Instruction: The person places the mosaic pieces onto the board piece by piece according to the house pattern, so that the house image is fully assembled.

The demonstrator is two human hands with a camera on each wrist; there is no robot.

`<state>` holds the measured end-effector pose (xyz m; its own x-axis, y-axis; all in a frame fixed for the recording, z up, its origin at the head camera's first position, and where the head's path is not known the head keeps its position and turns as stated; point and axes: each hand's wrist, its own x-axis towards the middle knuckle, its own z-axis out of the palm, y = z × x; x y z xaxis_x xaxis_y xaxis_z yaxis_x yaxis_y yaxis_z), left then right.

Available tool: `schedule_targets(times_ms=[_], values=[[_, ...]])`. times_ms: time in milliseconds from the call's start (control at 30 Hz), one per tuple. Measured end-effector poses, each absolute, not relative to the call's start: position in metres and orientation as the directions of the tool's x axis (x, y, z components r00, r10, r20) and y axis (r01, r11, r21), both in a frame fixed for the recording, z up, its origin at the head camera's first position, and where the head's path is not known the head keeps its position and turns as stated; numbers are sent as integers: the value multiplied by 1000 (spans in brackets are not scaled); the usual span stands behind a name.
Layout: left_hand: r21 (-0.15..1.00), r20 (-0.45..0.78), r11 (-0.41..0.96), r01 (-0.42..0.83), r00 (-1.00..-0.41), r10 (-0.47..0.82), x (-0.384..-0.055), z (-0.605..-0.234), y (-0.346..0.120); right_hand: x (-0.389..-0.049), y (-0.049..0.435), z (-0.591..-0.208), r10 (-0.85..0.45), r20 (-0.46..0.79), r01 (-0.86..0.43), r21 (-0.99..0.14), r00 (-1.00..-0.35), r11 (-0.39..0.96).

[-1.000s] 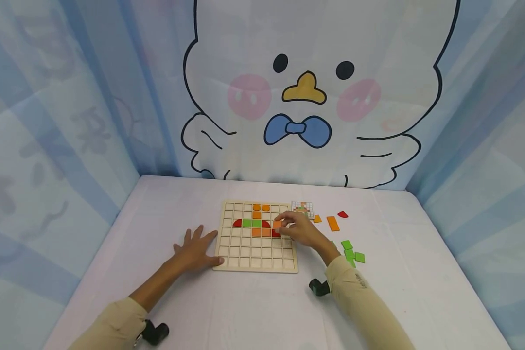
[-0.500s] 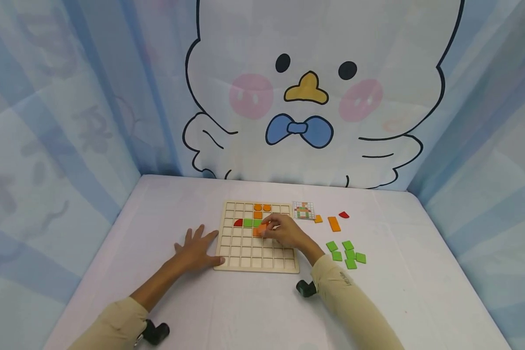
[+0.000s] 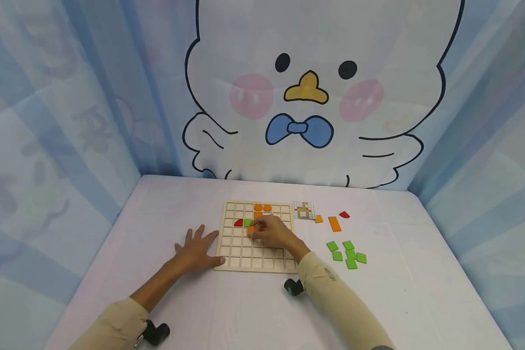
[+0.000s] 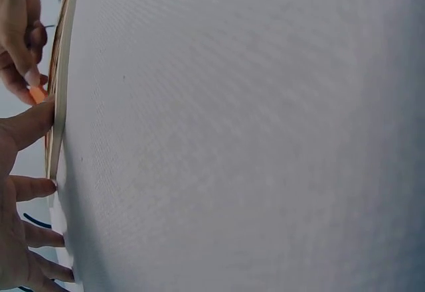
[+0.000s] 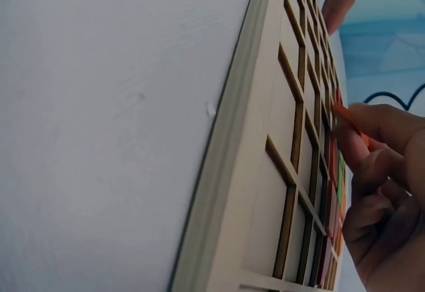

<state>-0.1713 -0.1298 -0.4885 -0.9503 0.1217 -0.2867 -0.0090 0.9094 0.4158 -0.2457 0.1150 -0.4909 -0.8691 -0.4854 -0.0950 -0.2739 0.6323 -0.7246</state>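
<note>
A wooden grid board [image 3: 240,253] lies on the table, with orange discs [image 3: 262,207], an orange square [image 3: 257,215], a red quarter-round [image 3: 238,222] and a green square [image 3: 247,222] in its cells. Above the grid my right hand [image 3: 273,231] pinches an orange tile [image 3: 250,231] between thumb and fingertips. In the right wrist view the orange tile [image 5: 348,121] tilts close over the cells; the right hand hides part of the pattern in the head view. Fingers spread, my left hand [image 3: 198,250] rests at the board's left edge, thumb and fingertips touching it.
A small pattern card [image 3: 304,210] lies by the board's upper right corner. Beyond it are an orange piece [image 3: 318,218], an orange rectangle [image 3: 334,224] and a red piece [image 3: 344,214]. Several green squares [image 3: 350,254] lie right of the board. A printed curtain [image 3: 297,160] stands behind.
My right hand has moved left across the board with the orange tile, from the right columns to just below the green square. The left hand stays at the board's edge.
</note>
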Motion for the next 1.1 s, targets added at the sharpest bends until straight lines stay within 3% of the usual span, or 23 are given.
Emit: schedule_targets(times_ms=[300, 1100], values=[[424, -295, 906, -11, -947, 126, -171, -488, -130, -247, 106, -493, -461, -117, -290, -635, -880, 716], [425, -288, 905, -7, -949, 128, -172, -489, -131, -249, 104, -492, -424, -131, -256, -629, -896, 734]])
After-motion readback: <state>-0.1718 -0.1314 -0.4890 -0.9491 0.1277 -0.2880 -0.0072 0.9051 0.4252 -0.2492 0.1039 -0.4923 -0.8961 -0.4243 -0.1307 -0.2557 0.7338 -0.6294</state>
